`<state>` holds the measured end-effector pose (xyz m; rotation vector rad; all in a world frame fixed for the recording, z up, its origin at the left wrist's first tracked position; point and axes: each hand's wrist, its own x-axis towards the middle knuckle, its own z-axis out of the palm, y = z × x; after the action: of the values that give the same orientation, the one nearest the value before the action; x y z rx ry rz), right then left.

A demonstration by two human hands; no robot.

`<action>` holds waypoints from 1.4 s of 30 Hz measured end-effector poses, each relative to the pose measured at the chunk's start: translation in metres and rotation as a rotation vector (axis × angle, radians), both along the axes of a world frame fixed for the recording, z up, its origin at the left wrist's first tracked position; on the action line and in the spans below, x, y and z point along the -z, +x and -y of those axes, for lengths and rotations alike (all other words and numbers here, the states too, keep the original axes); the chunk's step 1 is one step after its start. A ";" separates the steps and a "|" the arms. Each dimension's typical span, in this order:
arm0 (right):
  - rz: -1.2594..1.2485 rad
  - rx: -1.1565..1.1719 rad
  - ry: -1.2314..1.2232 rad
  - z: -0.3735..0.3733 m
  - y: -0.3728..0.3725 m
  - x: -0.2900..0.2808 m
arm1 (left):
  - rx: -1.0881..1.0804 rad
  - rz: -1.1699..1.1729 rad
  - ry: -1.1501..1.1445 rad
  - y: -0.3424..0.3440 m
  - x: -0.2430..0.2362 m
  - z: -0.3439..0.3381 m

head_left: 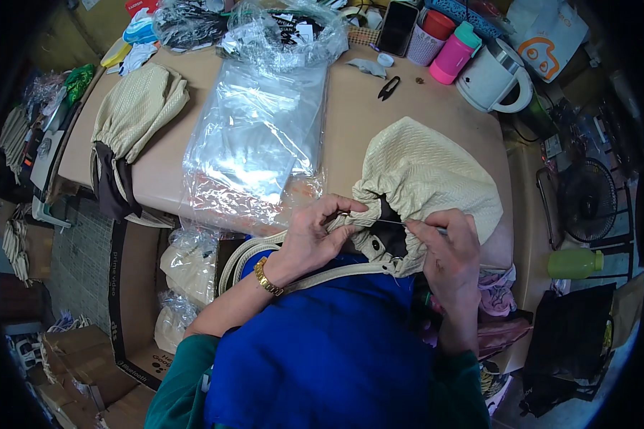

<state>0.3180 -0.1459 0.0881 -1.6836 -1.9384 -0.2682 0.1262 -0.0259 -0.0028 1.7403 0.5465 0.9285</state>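
Note:
A cream woven-textured drawstring bag (436, 168) lies at the table's near right edge, its gathered mouth turned toward me and its dark lining (389, 232) showing. My left hand (318, 232) is closed, pinching the gathered rim at the left of the opening. On the opening's right, the closed fingers of my right hand (451, 250) grip a thin metal rod-like tool (390, 224), which spans the opening toward my left fingers. Its exact kind cannot be made out. A cream strap (343, 271) runs from the bag across my lap and loops beneath my left wrist.
Clear plastic sleeves (257, 129) cover the table's middle. Another cream bag (136, 114) hangs over the left edge. Toward the back right are black thread snips (388, 88), a pink bottle (454, 53), a white kettle (495, 77) and a phone (398, 28). Cardboard boxes (86, 357) stand lower left.

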 end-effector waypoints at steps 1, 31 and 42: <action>0.009 -0.016 -0.012 -0.001 0.002 0.001 | -0.014 0.013 0.003 0.000 -0.003 0.001; -0.249 0.019 -0.003 0.003 0.005 0.008 | 0.015 -0.022 -0.063 -0.001 -0.009 0.003; -0.152 -0.023 -0.139 0.001 0.010 -0.003 | 0.022 -0.058 -0.053 -0.003 -0.006 0.003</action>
<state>0.3276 -0.1464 0.0908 -1.7145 -1.8996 0.0040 0.1235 -0.0286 0.0035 1.7263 0.5828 0.8432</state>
